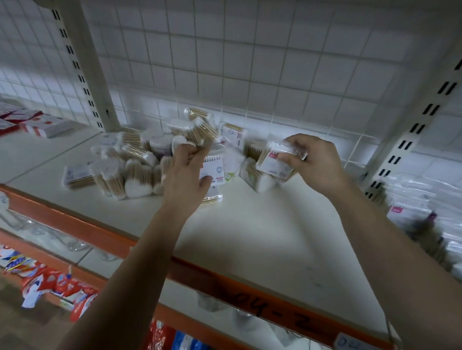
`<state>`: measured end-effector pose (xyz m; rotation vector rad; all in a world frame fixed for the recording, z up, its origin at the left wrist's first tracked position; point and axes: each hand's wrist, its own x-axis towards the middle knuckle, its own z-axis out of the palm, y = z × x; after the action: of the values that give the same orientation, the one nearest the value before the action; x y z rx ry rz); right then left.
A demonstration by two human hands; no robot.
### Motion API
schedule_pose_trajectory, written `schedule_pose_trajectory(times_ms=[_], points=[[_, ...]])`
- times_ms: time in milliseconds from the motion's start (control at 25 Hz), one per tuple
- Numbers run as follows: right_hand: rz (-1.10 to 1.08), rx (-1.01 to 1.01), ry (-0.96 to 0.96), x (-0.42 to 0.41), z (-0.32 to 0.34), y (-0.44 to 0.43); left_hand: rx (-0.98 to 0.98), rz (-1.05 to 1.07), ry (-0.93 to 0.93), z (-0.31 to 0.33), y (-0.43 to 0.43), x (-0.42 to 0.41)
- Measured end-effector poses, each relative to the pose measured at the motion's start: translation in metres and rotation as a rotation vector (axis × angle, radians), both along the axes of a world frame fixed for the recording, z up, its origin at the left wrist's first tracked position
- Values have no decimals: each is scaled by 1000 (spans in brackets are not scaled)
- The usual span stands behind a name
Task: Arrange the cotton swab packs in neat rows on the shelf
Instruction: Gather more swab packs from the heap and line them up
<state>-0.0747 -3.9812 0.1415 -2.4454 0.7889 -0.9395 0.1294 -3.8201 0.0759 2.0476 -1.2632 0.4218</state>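
Several clear packs of wooden-stick cotton swabs lie in a loose heap (135,168) at the back middle of the white shelf (261,245). My left hand (187,173) reaches into the heap and grips one pack (197,132) by its cotton end, lifting it above the others. My right hand (315,162) pinches a second pack (277,161) with a white and red label, held just above the packs at the heap's right end.
An orange front rail (220,283) marked "04-2" edges the shelf. White slotted uprights (89,70) and a wire grid back stand behind. Red and white boxes (28,123) lie at far left, bagged goods (435,210) at right, hanging packets (48,280) below.
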Motion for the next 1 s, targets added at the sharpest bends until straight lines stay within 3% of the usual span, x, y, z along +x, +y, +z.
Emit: schedule_pose_trajectory(times_ms=[480,680,840,1000], points=[[-186,33,200,-119,24,-21,-217,-398,58,19,-53,-96],[-218,82,332,-175,30,-23,-187,-602,206,19,-74,-161],[-180,9,463,-200,17,-31,-122,-678,209,13,-86,-191],[-183,71,484,-212,12,-37,-62,-685,159,14,-94,-205]])
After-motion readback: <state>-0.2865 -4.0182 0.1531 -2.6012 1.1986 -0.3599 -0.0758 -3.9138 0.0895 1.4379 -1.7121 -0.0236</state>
